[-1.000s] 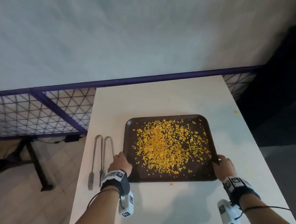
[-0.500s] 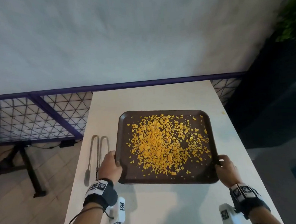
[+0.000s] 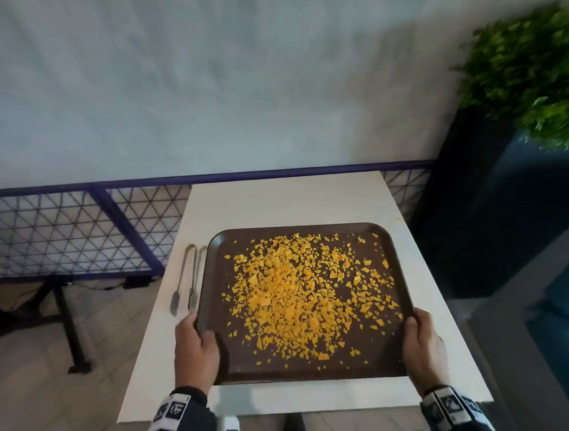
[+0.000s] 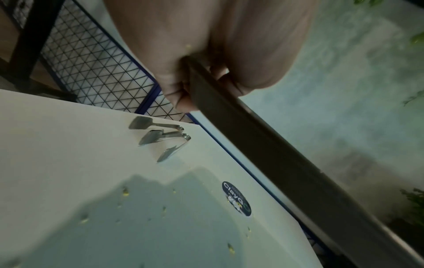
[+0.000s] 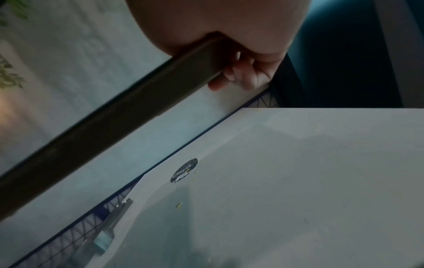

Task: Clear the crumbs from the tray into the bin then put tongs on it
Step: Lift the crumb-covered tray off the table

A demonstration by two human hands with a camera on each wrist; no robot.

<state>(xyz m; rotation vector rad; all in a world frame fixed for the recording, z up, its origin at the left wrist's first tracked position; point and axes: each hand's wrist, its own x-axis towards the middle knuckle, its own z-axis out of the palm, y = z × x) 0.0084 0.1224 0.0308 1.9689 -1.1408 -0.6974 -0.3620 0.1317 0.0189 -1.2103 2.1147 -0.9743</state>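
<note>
A dark brown tray point(image 3: 369, 365) strewn with several yellow crumbs point(image 3: 295, 298) is held up above the white table point(image 3: 285, 202). My left hand point(image 3: 195, 350) grips its near left edge and my right hand point(image 3: 421, 343) grips its near right edge. In the left wrist view the tray rim point(image 4: 252, 137) runs out from my curled fingers point(image 4: 181, 94); in the right wrist view the rim point(image 5: 110, 123) passes over my fingers point(image 5: 238, 76). Metal tongs point(image 3: 188, 277) lie on the table left of the tray, also in the left wrist view as tongs point(image 4: 160, 134).
A few loose crumbs point(image 4: 125, 192) and a round dark sticker point(image 4: 236, 198) lie on the table under the tray. A blue wire-mesh fence point(image 3: 64, 228) stands behind and left. A dark planter with a green plant point(image 3: 531, 77) is at the right.
Both hands have lifted the tray off the table and drawn it nearer me. Its left edge now overlaps the tongs in the head view. My head has turned right, showing the plant.
</note>
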